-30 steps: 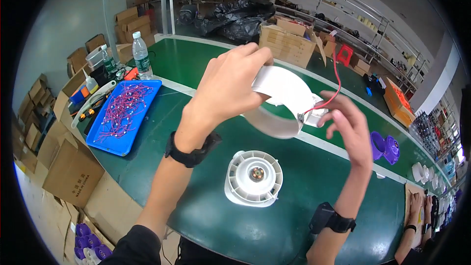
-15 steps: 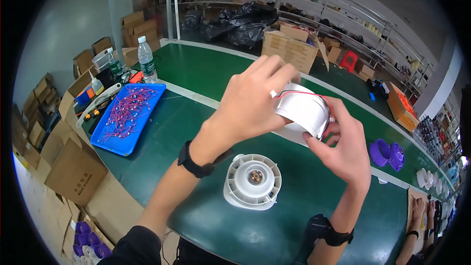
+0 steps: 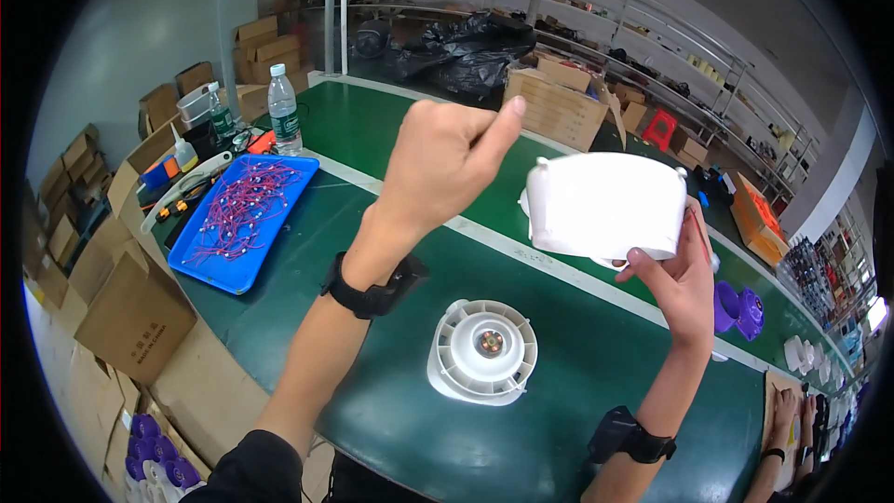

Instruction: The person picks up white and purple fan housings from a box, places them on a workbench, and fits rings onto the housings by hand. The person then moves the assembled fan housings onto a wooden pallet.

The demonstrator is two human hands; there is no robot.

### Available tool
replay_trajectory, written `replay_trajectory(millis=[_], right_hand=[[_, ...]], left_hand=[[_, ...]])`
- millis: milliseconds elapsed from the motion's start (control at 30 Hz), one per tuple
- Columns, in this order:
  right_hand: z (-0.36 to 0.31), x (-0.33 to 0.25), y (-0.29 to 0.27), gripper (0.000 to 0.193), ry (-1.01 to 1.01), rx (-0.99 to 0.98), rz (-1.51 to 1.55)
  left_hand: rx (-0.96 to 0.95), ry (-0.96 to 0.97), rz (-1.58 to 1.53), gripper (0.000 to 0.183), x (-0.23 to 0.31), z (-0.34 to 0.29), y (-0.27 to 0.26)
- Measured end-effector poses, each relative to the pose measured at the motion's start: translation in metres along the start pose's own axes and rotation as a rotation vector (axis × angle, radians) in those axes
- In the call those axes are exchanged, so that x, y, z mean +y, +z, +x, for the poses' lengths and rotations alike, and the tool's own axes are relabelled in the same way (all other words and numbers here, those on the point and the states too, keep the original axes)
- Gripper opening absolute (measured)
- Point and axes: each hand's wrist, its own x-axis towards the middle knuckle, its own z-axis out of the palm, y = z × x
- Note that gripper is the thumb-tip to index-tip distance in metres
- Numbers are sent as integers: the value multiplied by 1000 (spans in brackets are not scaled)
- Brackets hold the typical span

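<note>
A white plastic housing (image 3: 605, 207) with a curved wall and small lugs is held up in my right hand (image 3: 687, 296), the thumb at its lower edge. A bit of red wire (image 3: 700, 225) shows by the fingers. Apart from the housing, to its left, my left hand (image 3: 433, 163) is raised with curled fingers and the thumb stretched out; nothing shows in it. Below both hands, a round white plastic base (image 3: 447, 374) with ribbed slots stands on the green table (image 3: 372, 410). A motor-like copper and dark part (image 3: 490, 343) sits in its centre.
At left lies a blue tray (image 3: 223, 281) of red and purple wires (image 3: 247, 210), with bottles (image 3: 284, 116) and tools behind. Purple plastic parts (image 3: 748, 314) are at right. Cardboard boxes (image 3: 140, 321) stand left of the table. Another person's hands (image 3: 787, 405) are at far right.
My left hand has let go of the housing and moved left, its fingers curling. My right hand has turned the housing so its smooth outer wall faces me, and the trailing wire is mostly hidden.
</note>
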Motion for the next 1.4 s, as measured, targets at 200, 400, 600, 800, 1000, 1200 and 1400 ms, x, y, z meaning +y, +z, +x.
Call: replay_trajectory(millis=[200, 400, 600, 800, 1000, 1200, 1400], right_hand=[[0, 3, 4, 57, 5, 5, 36], [6, 10, 1, 65, -11, 31, 5], [9, 9, 8, 54, -49, 114, -85], [5, 10, 9, 57, 43, 21, -35], [6, 14, 3, 56, 29, -32, 6], [9, 26, 2, 56, 26, -7, 197], [12, 32, -6, 60, 140, 31, 469]], left_hand=[[-108, -94, -109, 29, 1, 1, 9], [-133, -162, -341, 35, 9, 1, 7], [-206, -187, -433, 44, 12, -5, 12], [-350, -68, -124, 47, 6, -6, 20], [-181, 43, -167, 39, -3, -6, 26], [-55, -58, -405, 29, 19, -7, 22], [-23, -17, -96, 40, 2, -4, 16]])
